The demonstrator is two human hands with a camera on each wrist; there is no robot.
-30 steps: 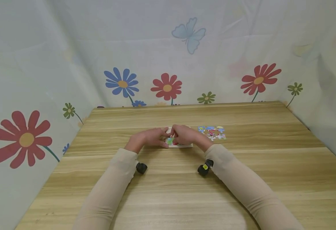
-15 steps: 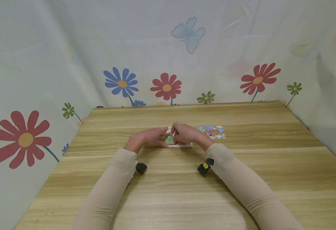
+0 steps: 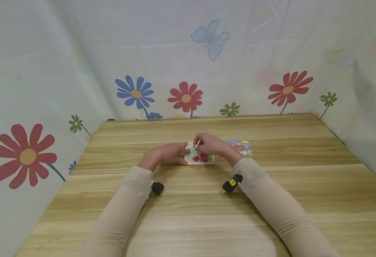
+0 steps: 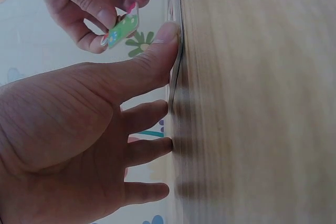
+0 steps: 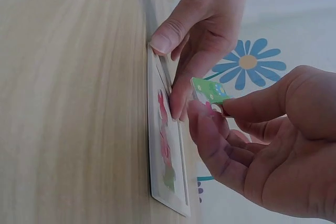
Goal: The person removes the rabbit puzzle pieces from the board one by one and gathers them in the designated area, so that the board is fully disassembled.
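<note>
Head view: left hand (image 3: 167, 154) lies flat on the table (image 3: 271, 200), fingers relaxed and straight, thumb against the left edge of the tray (image 3: 207, 162). Right hand (image 3: 212, 145) hovers just above the tray with a small piece (image 3: 197, 143) pinched between thumb and fingertips. The loose pieces (image 3: 242, 148) lie in a patch to the right of the tray, partly behind the right hand.

Left wrist view: the thumb (image 4: 152, 64) presses the tray's thin rim (image 4: 174, 77), the other fingers spread on the wood. The piece (image 4: 122, 29) looks like flat card, green print, wavy cut edge, held clear of the tray.

Right wrist view: the tray (image 5: 168, 145) is a shallow white frame with a raised lip, red and green picture already inside. The piece (image 5: 210, 91) sits tilted in the pinch, near the tray but not touching.

Tip, my guess: keep the left thumb firm so the tray can't skid on the smooth wood grain, turn the piece until its print lines up with the picture, then lower it flat and press, don't force the tabs.

Backdrop: flowered cloth (image 3: 136, 92) hangs all round the table.
</note>
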